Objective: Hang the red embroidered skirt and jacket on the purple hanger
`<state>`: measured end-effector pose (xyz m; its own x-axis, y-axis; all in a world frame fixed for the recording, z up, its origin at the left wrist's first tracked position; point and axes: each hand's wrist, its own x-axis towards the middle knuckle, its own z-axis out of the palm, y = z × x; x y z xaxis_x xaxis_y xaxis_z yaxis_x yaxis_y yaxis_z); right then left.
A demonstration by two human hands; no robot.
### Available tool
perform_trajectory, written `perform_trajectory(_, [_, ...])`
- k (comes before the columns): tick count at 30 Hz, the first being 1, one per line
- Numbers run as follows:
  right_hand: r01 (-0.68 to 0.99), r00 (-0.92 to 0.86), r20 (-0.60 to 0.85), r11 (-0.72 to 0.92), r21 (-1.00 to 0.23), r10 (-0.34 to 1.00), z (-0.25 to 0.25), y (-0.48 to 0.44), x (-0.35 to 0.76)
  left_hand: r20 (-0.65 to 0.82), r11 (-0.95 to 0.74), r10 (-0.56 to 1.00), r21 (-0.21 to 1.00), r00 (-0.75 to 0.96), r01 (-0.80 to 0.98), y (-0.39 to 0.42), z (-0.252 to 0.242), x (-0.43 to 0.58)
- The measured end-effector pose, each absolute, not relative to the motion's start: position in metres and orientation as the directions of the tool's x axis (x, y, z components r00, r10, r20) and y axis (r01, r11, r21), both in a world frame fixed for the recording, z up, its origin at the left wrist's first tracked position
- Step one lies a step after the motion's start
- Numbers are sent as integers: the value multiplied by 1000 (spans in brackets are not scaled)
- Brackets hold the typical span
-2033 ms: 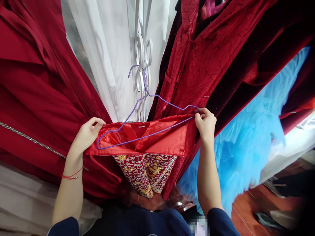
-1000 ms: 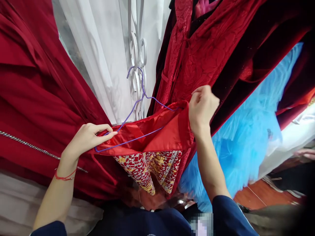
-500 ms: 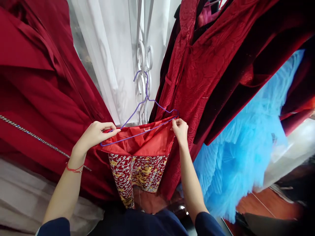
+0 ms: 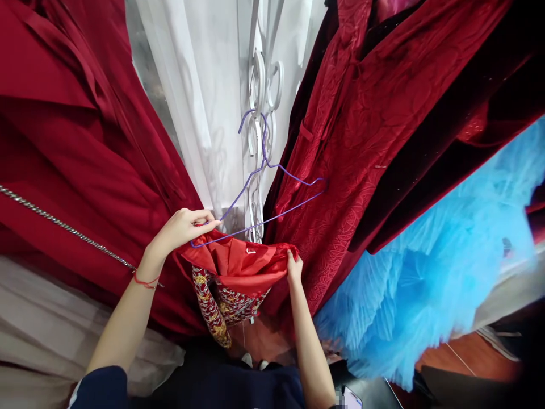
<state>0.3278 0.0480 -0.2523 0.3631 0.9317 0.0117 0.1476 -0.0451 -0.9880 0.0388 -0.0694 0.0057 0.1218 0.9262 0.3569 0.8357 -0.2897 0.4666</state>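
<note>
A thin purple wire hanger [image 4: 279, 216] is tilted in front of me, its hook up and its right end bare. My left hand [image 4: 187, 230] pinches the hanger's left end together with the edge of a red garment [image 4: 251, 279]. The garment has a shiny red lining, a small white label, and a gold-and-silver pattern on its outside. Its right edge is gripped by my right hand [image 4: 294, 266], below the hanger and apart from it. The garment's lower part hangs down and is partly hidden.
Dark red dresses [image 4: 85, 147] hang at left, with a silver chain trim [image 4: 70, 232]. At right are a red embossed dress [image 4: 340, 216] and a bright blue ruffled tulle garment [image 4: 430, 272]. Behind the hanger stand white scrollwork [image 4: 258, 85] and white curtains [image 4: 187, 91]. A phone [image 4: 352, 399] lies low.
My right hand has moved down and slightly left with the garment's right edge, which has come away from the hanger's right end. My left hand still pinches the other end.
</note>
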Motion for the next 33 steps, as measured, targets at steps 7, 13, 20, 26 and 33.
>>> perform_trajectory(7, [578,320,341,103,-809,884,-149,85,389,390,-271,912,342,126,900,-72,17,22])
perform_trajectory(13, [733,398,371,-48,-678,839,-68,107,421,379,-310,916,452,134,837,-65,7,19])
perform_trajectory(20, [798,278,383,10,-602,881,-39,130,431,375,-356,912,525,166,773,-55,-4,11])
perform_trajectory(26, [783,189,423,124,-609,886,-28,128,443,461,-359,873,381,162,852,-56,-2,3])
perform_trajectory(33, [766,202,412,119,-632,888,-19,118,438,625,-407,763,269,162,873,-63,1,6])
